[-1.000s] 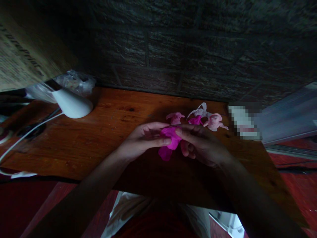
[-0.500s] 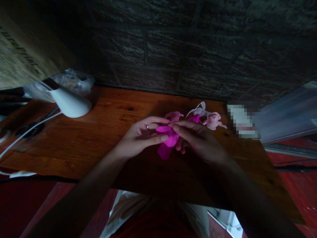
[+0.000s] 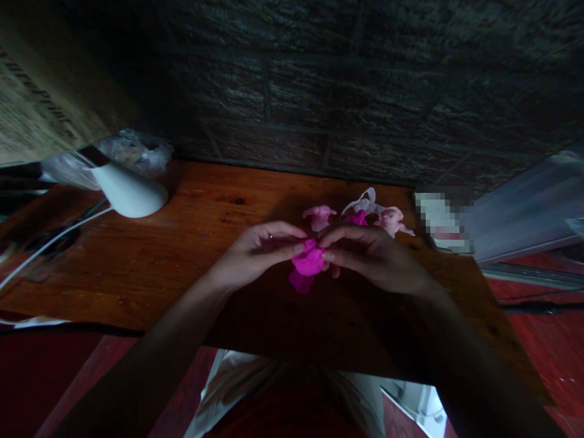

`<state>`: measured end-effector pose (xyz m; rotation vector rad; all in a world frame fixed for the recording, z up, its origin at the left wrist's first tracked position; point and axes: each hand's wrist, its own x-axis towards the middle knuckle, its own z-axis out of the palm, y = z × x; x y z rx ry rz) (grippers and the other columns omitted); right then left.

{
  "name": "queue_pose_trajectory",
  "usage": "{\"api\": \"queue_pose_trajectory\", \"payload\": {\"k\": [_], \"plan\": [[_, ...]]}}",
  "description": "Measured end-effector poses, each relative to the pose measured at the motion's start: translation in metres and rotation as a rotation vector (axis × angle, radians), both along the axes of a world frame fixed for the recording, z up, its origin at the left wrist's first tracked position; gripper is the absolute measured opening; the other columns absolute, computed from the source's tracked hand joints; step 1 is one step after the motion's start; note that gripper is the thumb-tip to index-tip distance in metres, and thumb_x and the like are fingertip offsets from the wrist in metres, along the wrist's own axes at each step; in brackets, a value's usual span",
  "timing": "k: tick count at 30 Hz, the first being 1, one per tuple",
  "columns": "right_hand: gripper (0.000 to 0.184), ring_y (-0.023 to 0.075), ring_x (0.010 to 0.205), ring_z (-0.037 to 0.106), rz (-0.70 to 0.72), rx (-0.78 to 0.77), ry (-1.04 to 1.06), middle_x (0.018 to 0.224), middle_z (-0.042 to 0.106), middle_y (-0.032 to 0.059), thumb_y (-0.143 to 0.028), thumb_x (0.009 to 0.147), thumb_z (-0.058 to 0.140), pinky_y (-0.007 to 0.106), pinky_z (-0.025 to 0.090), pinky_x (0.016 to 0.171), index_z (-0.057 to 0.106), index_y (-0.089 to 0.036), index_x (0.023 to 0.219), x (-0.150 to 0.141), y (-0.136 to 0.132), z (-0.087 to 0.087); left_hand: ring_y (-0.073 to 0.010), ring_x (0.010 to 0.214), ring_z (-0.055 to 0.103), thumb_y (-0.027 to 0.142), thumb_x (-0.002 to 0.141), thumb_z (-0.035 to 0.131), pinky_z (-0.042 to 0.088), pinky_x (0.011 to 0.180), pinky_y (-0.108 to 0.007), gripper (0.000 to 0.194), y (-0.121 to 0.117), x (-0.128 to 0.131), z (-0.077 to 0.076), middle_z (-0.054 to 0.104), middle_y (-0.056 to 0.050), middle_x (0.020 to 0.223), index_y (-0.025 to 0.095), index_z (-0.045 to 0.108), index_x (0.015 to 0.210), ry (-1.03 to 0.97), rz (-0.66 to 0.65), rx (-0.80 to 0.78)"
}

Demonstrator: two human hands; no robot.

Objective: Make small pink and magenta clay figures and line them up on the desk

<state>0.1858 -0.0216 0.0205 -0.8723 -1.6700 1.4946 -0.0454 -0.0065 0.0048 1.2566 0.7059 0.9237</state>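
Between both hands is a magenta crepe-paper flower (image 3: pixel 309 258), its petals ruffled. My left hand (image 3: pixel 260 252) pinches its left edge between thumb and fingers, and a ring shows on one finger. On the opposite edge, my right hand (image 3: pixel 371 255) grips it with thumb and index finger, the other fingers curled beneath. A darker magenta petal (image 3: pixel 301 281) hangs or lies just below; whether it is attached I cannot tell. Behind the hands on the wooden table (image 3: pixel 196 243) lie a pale pink paper flower (image 3: pixel 320 217), a light pink one (image 3: pixel 390 220), a whitish one (image 3: pixel 365 205) and a small magenta one (image 3: pixel 357 218).
A white lamp-like object (image 3: pixel 132 191) with a white cable (image 3: pixel 55 243) stands at left, near a crumpled plastic bag (image 3: pixel 141 152) and a cardboard box (image 3: pixel 50 91). At right are a blurred-out pale box (image 3: pixel 440 219) and a translucent panel (image 3: pixel 524 207). A dark brick wall (image 3: pixel 292 91) rises behind.
Both hands have shifted their pinch to the flower's upper left and right edges, and its petals look more gathered. The right thumb has moved down, and the pale pink flower behind is less covered.
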Motion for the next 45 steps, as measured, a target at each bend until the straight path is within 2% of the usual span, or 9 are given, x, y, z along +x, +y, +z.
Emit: {"api": "queue_pose_trajectory", "payload": {"k": [5,11,17,20,25,32,36,39,45], "plan": [[0.021,0.012,0.07,0.068,-0.05,-0.031,0.029,0.082,0.072,-0.0001,-0.036,0.087,0.082,0.026,0.06,0.065,0.074,-0.019,0.096,-0.007,-0.002,-0.003,-0.0107,0.08,0.074,0.007,0.081,0.08,0.057,0.079,-0.019,0.015,-0.002,-0.002,0.0,0.083,-0.002,0.089,0.018,0.084,0.091,0.09,-0.004,0.115],[0.032,0.0124,0.074,0.067,-0.13,-0.006,0.011,0.089,0.071,0.0006,-0.037,0.077,0.09,0.025,0.058,0.066,0.071,-0.02,0.095,-0.011,-0.001,-0.01,-0.011,0.082,0.076,0.007,0.083,0.078,0.059,0.077,-0.018,0.018,-0.004,0.001,0.0,0.084,-0.004,0.094,0.018,0.083,0.096,0.108,-0.026,0.108],[0.025,0.017,0.09,0.073,-0.151,0.016,0.015,0.102,0.075,0.003,-0.033,0.084,0.084,0.032,0.062,0.081,0.073,-0.023,0.104,-0.01,-0.003,-0.008,-0.01,0.079,0.076,0.005,0.075,0.085,0.06,0.076,-0.017,0.019,-0.002,0.003,0.0,0.083,-0.001,0.088,0.017,0.083,0.089,0.057,-0.019,0.102],[0.028,0.0175,0.095,0.074,-0.099,-0.024,-0.004,0.109,0.075,0.003,-0.03,0.087,0.081,0.034,0.064,0.086,0.072,-0.024,0.112,-0.007,-0.004,-0.005,-0.0089,0.081,0.076,0.004,0.077,0.084,0.06,0.078,-0.016,0.024,-0.001,0.001,0.0,0.083,-0.001,0.091,0.018,0.082,0.096,0.042,0.012,0.111],[0.031,0.0179,0.095,0.076,0.051,-0.087,-0.029,0.103,0.076,0.002,-0.03,0.085,0.083,0.033,0.064,0.086,0.069,-0.022,0.111,-0.004,-0.003,-0.007,-0.0099,0.086,0.078,0.0,0.076,0.081,0.061,0.081,-0.016,0.025,-0.001,0.001,0.0,0.084,-0.002,0.094,0.018,0.082,0.094,0.043,-0.032,0.196],[0.041,0.018,0.095,0.076,-0.022,-0.06,0.042,0.102,0.077,0.0019,-0.029,0.081,0.086,0.036,0.064,0.089,0.065,-0.024,0.116,-0.008,-0.001,-0.017,-0.0138,0.083,0.078,0.01,0.079,0.083,0.063,0.08,-0.021,0.016,-0.006,0.005,-0.006,0.084,-0.004,0.093,0.017,0.082,0.093,0.116,0.064,0.287],[0.045,0.0203,0.093,0.077,-0.109,-0.039,0.01,0.099,0.079,0.0028,-0.034,0.077,0.089,0.04,0.064,0.089,0.064,-0.024,0.114,-0.011,-0.002,-0.017,-0.0141,0.087,0.077,0.011,0.082,0.082,0.06,0.082,-0.021,0.011,-0.004,0.004,-0.005,0.083,-0.006,0.095,0.017,0.083,0.092,0.197,0.101,0.404],[0.049,0.0219,0.092,0.077,-0.154,-0.006,-0.031,0.097,0.08,0.003,-0.035,0.076,0.09,0.042,0.063,0.089,0.064,-0.023,0.117,-0.013,-0.004,-0.014,-0.0136,0.085,0.076,0.014,0.085,0.079,0.06,0.08,-0.021,0.007,-0.004,0.002,-0.002,0.083,-0.005,0.093,0.017,0.082,0.09,0.201,0.085,0.4],[0.053,0.0249,0.108,0.075,-0.274,0.048,-0.092,0.132,0.073,0.0095,-0.038,0.075,0.091,0.045,0.059,0.101,0.067,-0.025,0.121,-0.016,-0.004,-0.017,-0.0182,0.09,0.077,0.023,0.081,0.085,0.06,0.087,-0.027,0.015,-0.007,0.005,-0.002,0.084,-0.007,0.099,0.017,0.082,0.095,0.309,0.164,0.394]]}}
